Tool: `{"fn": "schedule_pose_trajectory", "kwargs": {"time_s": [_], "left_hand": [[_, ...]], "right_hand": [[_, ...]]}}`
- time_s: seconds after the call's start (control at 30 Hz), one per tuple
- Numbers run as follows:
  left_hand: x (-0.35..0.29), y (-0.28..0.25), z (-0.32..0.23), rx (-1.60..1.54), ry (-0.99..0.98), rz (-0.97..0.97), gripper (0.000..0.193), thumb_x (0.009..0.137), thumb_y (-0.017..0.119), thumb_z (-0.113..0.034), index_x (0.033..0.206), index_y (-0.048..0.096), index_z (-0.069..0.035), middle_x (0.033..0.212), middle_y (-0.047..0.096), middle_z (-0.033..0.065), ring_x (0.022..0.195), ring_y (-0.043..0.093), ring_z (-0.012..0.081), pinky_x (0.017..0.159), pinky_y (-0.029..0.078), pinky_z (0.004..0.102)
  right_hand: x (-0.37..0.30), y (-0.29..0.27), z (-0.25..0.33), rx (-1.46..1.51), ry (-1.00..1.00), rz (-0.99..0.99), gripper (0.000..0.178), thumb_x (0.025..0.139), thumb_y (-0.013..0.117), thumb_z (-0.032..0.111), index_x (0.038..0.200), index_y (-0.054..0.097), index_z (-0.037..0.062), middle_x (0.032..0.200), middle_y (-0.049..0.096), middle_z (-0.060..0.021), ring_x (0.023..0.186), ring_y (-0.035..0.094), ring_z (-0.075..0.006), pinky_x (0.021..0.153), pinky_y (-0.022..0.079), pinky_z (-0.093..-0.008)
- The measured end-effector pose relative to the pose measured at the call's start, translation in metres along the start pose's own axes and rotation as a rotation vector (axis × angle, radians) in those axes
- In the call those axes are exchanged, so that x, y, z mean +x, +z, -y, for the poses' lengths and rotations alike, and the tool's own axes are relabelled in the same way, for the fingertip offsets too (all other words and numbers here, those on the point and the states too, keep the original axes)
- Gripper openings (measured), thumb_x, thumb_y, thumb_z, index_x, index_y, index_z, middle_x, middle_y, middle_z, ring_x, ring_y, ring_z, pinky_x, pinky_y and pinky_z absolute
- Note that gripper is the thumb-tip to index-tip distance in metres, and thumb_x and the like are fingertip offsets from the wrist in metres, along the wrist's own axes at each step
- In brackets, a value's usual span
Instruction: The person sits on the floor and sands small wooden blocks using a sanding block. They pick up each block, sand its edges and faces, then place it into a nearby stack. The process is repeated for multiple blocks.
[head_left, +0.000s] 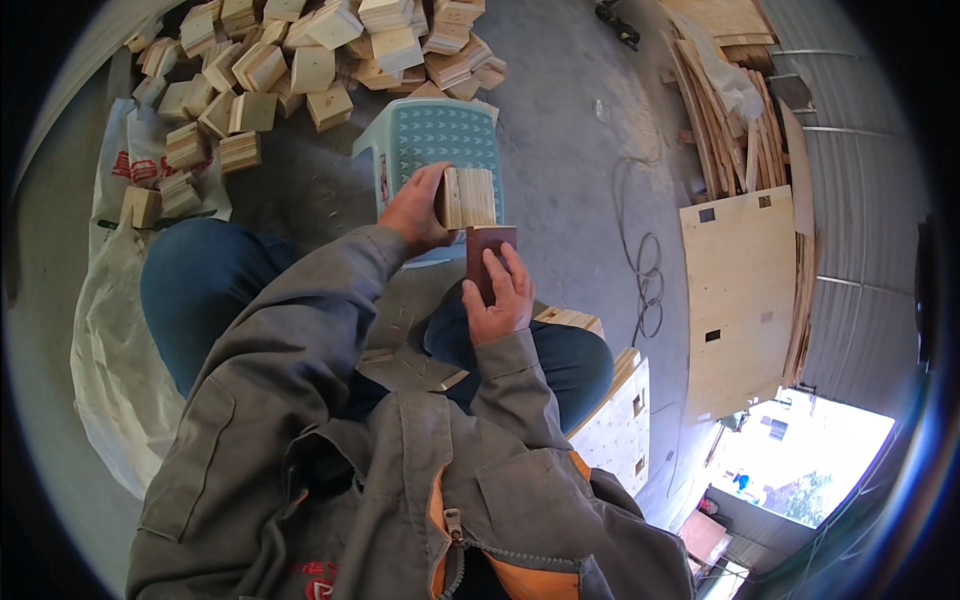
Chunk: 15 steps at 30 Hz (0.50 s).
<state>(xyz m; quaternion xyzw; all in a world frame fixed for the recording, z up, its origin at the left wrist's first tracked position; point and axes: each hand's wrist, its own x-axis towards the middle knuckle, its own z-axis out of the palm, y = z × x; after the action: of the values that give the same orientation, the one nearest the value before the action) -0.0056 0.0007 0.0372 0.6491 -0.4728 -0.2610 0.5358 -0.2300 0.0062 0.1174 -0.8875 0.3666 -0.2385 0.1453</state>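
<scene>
Over the light blue plastic stool, my left hand grips a plywood block by its left side, with the thumb and fingers wrapped round it. The block's layered edges face up. My right hand holds a flat reddish-brown block with a pale wood edge at its top. Its surface looks like sandpaper, though the grit is too fine to make out. This flat block is just below the plywood block's lower edge; whether the two touch, I cannot tell.
Many similar plywood blocks lie heaped beyond the stool to the left. A white plastic sack spreads beside my left knee. At right, a cable loops on the floor near a large plywood sheet and leaning boards.
</scene>
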Motion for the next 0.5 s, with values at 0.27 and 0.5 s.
{"fn": "schedule_pose_trajectory", "kwargs": {"time_s": [0.27, 0.5], "left_hand": [[-0.001, 0.001, -0.001, -0.019, -0.033, -0.014, 0.101, 0.064, 0.09, -0.009, 0.153, 0.043, -0.008, 0.145, 0.054, 0.0208, 0.135, 0.055, 0.0435, 0.114, 0.049, 0.0439], [0.0, 0.002, 0.004, -0.03, -0.023, -0.021, 0.101, 0.062, 0.091, -0.009, 0.152, 0.043, -0.011, 0.145, 0.053, 0.0196, 0.135, 0.055, 0.0429, 0.113, 0.049, 0.0445]], "right_hand": [[0.06, 0.013, -0.026, 0.061, 0.02, -0.012, 0.057, 0.081, 0.083, 0.016, 0.136, 0.071, 0.0113, 0.151, 0.06, -0.016, 0.133, 0.059, -0.0385, 0.113, 0.046, -0.0489], [0.149, 0.043, -0.058, 0.31, 0.135, 0.049, 0.055, 0.083, 0.082, 0.019, 0.136, 0.072, 0.0072, 0.144, 0.066, -0.017, 0.13, 0.063, -0.0337, 0.111, 0.05, -0.0437]]}}
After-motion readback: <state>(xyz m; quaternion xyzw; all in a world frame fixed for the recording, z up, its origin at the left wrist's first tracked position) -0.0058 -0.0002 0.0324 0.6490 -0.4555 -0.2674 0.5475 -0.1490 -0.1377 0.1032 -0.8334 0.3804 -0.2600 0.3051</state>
